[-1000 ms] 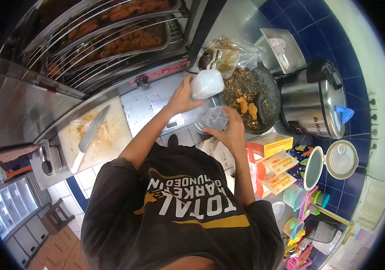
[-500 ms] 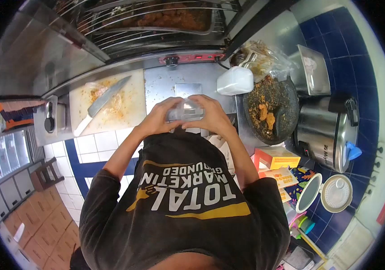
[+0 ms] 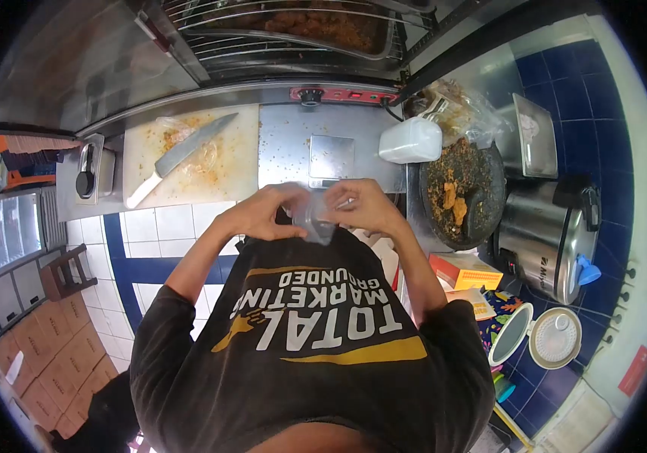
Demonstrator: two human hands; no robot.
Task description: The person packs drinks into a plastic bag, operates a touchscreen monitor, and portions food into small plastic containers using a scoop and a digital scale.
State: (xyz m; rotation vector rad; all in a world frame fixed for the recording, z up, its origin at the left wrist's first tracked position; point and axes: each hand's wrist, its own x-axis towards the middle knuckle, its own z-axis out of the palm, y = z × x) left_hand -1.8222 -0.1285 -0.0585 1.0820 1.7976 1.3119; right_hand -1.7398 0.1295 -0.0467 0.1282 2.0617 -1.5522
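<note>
Between my hands, in front of my dark T-shirt, is a small clear plastic bag (image 3: 317,220), slightly blurred. My left hand (image 3: 270,213) grips its left side, thumb below and fingers curled above. On its right side my right hand (image 3: 365,206) pinches the plastic with bent fingers. Just beyond my hands, a flat square kitchen scale (image 3: 331,156) lies on the steel counter (image 3: 282,136). To the left, a large knife (image 3: 193,146) with a white handle rests on the stained cutting board (image 3: 236,166). A white plastic container (image 3: 411,140) stands right of the scale.
At the right is a dark stone mortar (image 3: 486,174) with brown crumbs and fried pieces. Past it stand a steel cooker (image 3: 541,234) and a steel tray (image 3: 536,136). A heated cabinet with red control panel (image 3: 338,95) borders the counter's back. Boxes (image 3: 467,270) sit below right.
The clear bag, earlier spread wide between both hands, now hangs narrower and lower. My right fingers have shifted to pinch it. The scale is more visible, and the whole view has shifted slightly.
</note>
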